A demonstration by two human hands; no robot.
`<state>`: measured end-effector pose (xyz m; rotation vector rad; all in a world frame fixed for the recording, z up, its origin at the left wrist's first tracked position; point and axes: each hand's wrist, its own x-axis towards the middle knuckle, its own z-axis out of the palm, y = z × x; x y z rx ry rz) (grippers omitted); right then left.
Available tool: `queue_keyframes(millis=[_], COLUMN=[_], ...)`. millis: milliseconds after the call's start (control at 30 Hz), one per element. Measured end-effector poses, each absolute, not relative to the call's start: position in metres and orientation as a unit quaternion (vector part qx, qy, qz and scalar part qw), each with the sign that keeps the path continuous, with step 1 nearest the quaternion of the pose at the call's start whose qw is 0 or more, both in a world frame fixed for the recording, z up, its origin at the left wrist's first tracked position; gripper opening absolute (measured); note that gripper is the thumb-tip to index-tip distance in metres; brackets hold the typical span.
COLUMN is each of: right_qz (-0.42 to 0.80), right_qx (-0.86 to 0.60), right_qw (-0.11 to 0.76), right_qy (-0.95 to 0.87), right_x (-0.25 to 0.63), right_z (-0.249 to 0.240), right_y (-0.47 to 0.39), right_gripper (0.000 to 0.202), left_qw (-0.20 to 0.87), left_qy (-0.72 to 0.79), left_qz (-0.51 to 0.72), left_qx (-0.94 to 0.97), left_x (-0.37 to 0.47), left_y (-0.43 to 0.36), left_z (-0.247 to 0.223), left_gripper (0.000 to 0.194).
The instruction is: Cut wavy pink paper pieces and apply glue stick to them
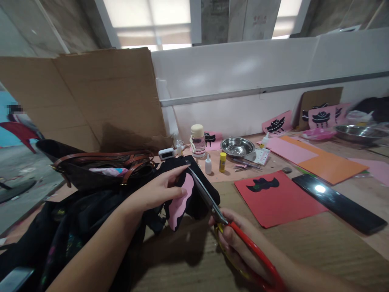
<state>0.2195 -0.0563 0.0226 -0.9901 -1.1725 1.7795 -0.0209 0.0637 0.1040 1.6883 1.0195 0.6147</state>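
My left hand [170,184] pinches a pink paper cutout [182,198] against black fabric [209,190], with the thumb on the pink and the index finger stretched along the cloth. In my right hand [235,239] is a pair of scissors [209,198] with red and yellow handles. Their blades lie along the black fabric just right of the pink shape, the tips close to my left index finger. Whether the blades have cloth between them I cannot tell. More black cloth [88,227] is heaped under my left forearm.
Red sheets [279,202] bear a black cutout [263,184], beside a dark phone-like slab [337,202]. Behind stand a glue stick [223,162], a white squeeze bottle [208,165], a jar [197,142] and a steel bowl [237,147]. A handbag [100,166] sits left, before cardboard [106,97].
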Motion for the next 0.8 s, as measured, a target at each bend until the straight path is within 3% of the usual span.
queue_keyframes(millis=[300,800], right_qz=[0.693,0.667], right_qx=[-0.386,-0.353], right_qw=[0.388,0.42], right_qy=[-0.47,-0.504], right_x=[0.219,0.216], right_z=[0.012,0.005], right_y=[-0.054,-0.049], right_gripper=[0.063,0.063], left_qw=[0.504,0.546], left_qy=[0.411,0.375], left_qz=[0.245,0.181], left_qx=[0.719,0.727], left_x=[-0.024,-0.021], left_y=[0.063,0.059], left_z=[0.111,0.111], left_gripper=[0.078,0.084])
